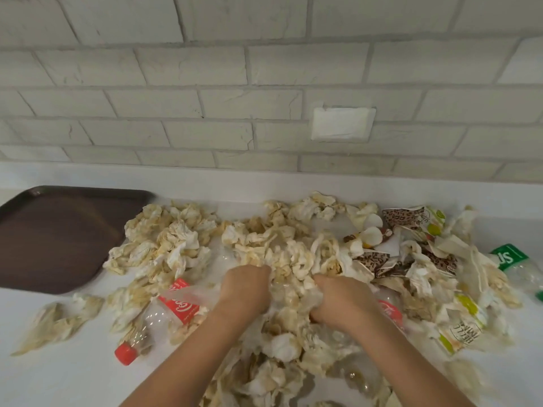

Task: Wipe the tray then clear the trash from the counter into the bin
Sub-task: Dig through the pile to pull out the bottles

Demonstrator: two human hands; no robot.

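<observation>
Here both forearms reach forward, knuckles up. The left hand (245, 289) and right hand (340, 301) sit side by side mid-counter (73, 377), fingers curled down into the crumpled napkins (282, 259), clutching them. A red-capped bottle (164, 315) lies diagonally beside the left wrist, cap toward the front-left edge. The brown tray (58, 239) lies flat at the back-left, its right edge meeting the heap.
</observation>
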